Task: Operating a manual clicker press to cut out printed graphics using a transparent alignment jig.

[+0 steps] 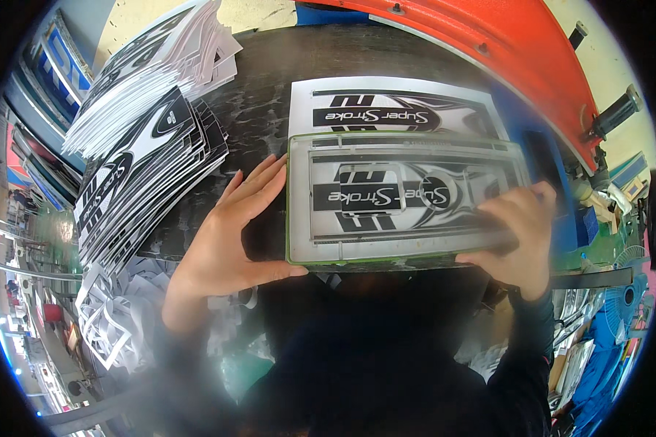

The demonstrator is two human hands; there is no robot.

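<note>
A clear rectangular cutting die point(444, 227) with a green rim and raised inner outlines lies over a white sheet printed in black and grey point(455, 102). Through the clear plate the print shows; the sheet's far part sticks out beyond it. Fingers stretched and spread, my left hand point(222, 240) rests at the die's left edge, its thumb by the near left corner. My right hand point(521, 229) grips the die's near right part, fingers bent over the top and thumb at the near edge. The fingertips' underside is hidden.
Two stacks of sheets stand on the dark table's left: printed pieces point(149, 175) and a taller fanned pile point(149, 73) behind. White offcut strips point(116, 317) hang below the left edge. A large red machine part point(503, 51) arches over the far right, with a black knob handle point(616, 109).
</note>
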